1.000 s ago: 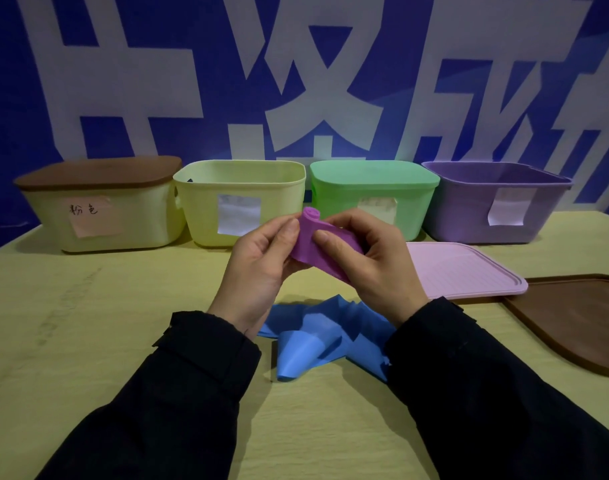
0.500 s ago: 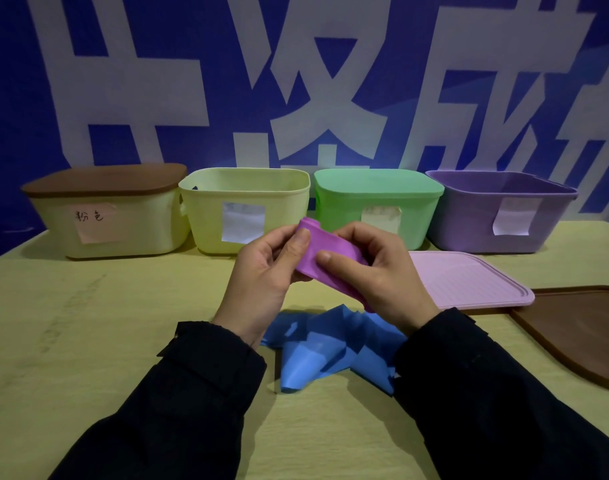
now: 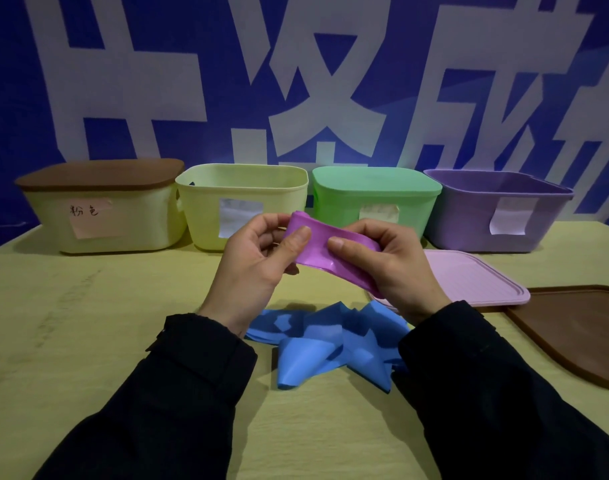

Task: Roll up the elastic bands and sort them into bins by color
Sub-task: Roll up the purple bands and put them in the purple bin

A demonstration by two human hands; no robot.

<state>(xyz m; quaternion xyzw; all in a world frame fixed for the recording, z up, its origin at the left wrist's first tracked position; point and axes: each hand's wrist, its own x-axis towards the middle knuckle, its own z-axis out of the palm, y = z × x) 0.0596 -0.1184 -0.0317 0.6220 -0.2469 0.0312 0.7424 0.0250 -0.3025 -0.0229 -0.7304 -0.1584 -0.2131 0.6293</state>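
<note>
Now both hands hold the purple band (image 3: 325, 249) in the air, just in front of the green bin (image 3: 372, 199). The left hand (image 3: 258, 261) and right hand (image 3: 393, 268) each pinch it between thumb and fingers. Since a moment ago, the band sits flatter and wider between them, so rolling looks barely begun. A blue band (image 3: 327, 344) lies crumpled below, nearer the person. Bin labels are mostly unreadable, and the band's far end hides behind the right palm.

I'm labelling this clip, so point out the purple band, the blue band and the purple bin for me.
purple band (image 3: 322, 245): head view, flat stretch between the two thumbs.
blue band (image 3: 316, 341): head view, middle of the crumpled heap on the table.
purple bin (image 3: 469, 225): head view, front wall left of its label.
</note>
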